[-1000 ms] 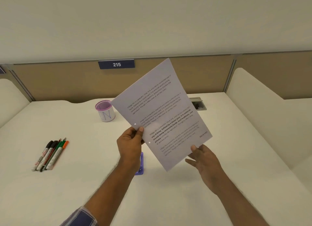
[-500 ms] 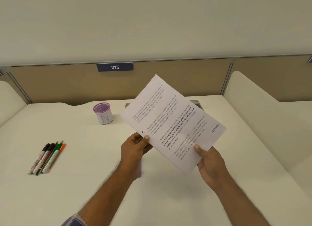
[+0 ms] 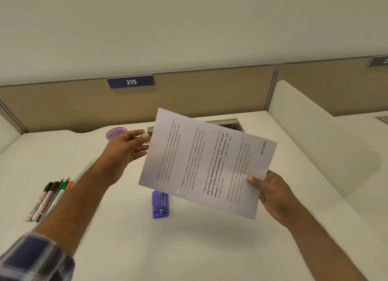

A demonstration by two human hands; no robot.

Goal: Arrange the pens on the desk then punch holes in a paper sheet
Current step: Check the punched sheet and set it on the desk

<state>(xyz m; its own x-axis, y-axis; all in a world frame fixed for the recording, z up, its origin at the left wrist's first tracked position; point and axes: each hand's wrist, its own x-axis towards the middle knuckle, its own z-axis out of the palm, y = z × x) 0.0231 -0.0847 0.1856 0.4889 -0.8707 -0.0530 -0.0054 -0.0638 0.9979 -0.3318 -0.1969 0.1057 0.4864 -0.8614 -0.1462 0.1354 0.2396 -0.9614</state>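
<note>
A printed paper sheet (image 3: pixel 199 154) hangs tilted above the desk, with a small punched hole near its lower edge. My right hand (image 3: pixel 273 194) pinches its near right corner, thumb on top. My left hand (image 3: pixel 126 150) is blurred at the sheet's far left edge, fingers spread, and a small gap shows between the thumb and the paper. A purple hole punch (image 3: pixel 160 207) sits on the desk under the sheet's lower edge. Several pens (image 3: pixel 50 196) lie side by side in a neat row at the left.
A purple-rimmed pen cup (image 3: pixel 115 132) stands at the back, partly hidden by my left hand. A metal cable port (image 3: pixel 231 123) lies behind the sheet. A white divider (image 3: pixel 315 144) walls the right side, and a tan back panel carries a "215" sign (image 3: pixel 131 82).
My left hand has let go of the sheet's left edge and moved up and back. The right hand has turned the sheet flatter and to the right, which uncovers the hole punch.
</note>
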